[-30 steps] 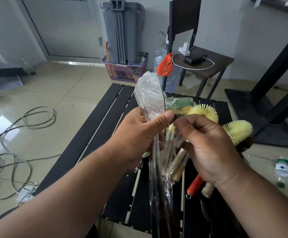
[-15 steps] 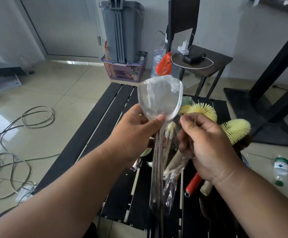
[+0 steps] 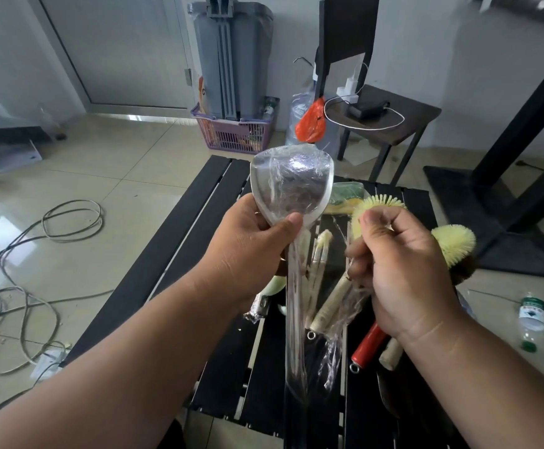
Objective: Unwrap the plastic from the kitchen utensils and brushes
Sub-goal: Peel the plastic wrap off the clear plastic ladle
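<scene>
While wrapped: spatula (image 3: 291, 186) above table edge (image 3: 180, 228)

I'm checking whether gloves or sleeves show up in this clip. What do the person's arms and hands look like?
Both forearms are bare, with no sleeves in view. The left hand and right hand wear no gloves, and no watch, bracelet or ring is visible.

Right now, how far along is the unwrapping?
Early on. Nothing looks fully unwrapped yet. The left hand grips the wrapped spatula, its blade under film, while the right hand pinches loose plastic. The yellow brushes and red-handled utensil wait on the table.
</scene>
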